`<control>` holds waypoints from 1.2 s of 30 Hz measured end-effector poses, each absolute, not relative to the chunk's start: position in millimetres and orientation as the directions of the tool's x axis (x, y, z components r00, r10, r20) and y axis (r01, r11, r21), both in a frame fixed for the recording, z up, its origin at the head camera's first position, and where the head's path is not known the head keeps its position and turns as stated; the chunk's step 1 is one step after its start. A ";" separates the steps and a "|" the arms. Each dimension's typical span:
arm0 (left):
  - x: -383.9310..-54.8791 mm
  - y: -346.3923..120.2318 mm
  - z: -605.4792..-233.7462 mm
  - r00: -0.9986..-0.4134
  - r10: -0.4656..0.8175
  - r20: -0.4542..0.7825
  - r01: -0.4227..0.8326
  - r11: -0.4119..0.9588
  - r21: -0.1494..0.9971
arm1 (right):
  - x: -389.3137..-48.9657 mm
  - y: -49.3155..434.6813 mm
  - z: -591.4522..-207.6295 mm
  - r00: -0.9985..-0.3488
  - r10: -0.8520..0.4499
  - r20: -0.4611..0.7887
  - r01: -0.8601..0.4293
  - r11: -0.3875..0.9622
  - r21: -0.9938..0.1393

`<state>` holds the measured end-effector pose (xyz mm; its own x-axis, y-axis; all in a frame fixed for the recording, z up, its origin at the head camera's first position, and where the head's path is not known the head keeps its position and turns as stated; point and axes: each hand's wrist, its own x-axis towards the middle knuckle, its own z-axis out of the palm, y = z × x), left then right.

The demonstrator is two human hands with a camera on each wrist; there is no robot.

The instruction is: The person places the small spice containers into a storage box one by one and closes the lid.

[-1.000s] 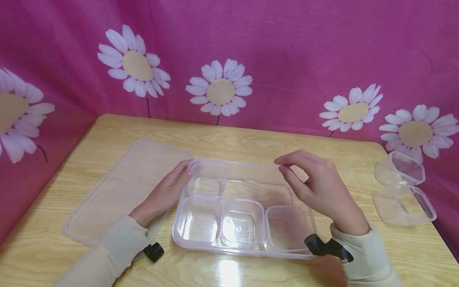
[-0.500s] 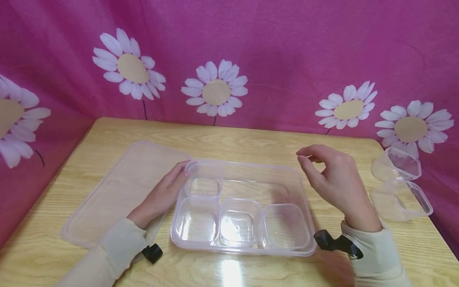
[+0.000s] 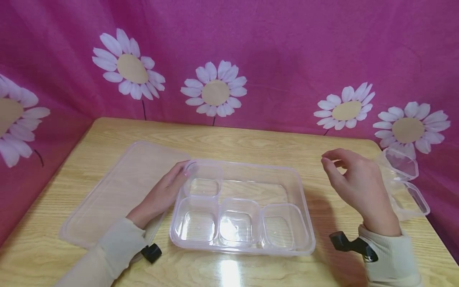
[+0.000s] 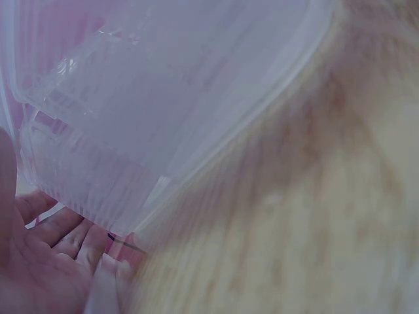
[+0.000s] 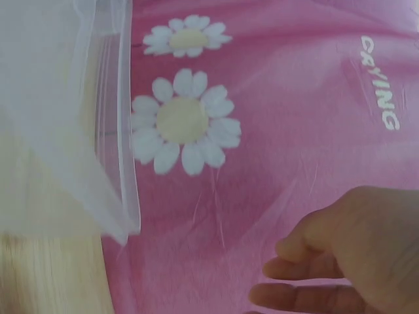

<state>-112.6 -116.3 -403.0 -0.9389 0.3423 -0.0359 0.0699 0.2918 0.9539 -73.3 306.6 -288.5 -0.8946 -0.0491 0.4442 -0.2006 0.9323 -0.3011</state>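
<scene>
A clear rectangular plastic food container (image 3: pixel 251 252) stands on the wooden table, holding several small clear square cups. Three cups line its near side, including a near-right cup (image 3: pixel 285 227), and another sits in the far-left corner. My left hand (image 3: pixel 161 195) holds the container at its far-left corner, thumb at the rim; the left wrist view shows the fingers (image 4: pixel 62 235) against the outer wall. Raised to the right of the container, my right hand (image 3: pixel 360 187) is loosely bent with nothing in it. It partly covers two loose cups, a far one (image 3: pixel 403 163) and a nearer one (image 3: pixel 412 199).
A large translucent lid (image 3: pixel 118 195) lies flat on the table (image 3: pixel 251 139), left of the container and partly under my left arm. Behind and left of the table hangs a magenta cloth (image 3: pixel 279 71) with printed daisies. The two loose cups are near the table's right edge.
My right hand has moved right, from over the container's far-right corner to beside the loose cups. My left hand stays at the container's corner.
</scene>
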 end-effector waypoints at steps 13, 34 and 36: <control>-113.3 -117.0 -404.4 -0.939 0.341 -0.049 0.059 0.300 0.952 | -68.7 347.1 -293.0 -0.944 0.070 0.322 -0.015 0.967 -0.255; -113.2 -116.9 -404.3 -0.938 0.342 -0.050 0.058 0.299 0.952 | -71.1 410.2 -302.0 -0.977 0.212 -0.003 0.208 0.957 -0.204; -113.3 -116.6 -404.6 -0.938 0.343 -0.049 0.060 0.299 0.952 | -70.7 413.4 -302.5 -0.974 0.224 -0.018 0.223 0.953 -0.204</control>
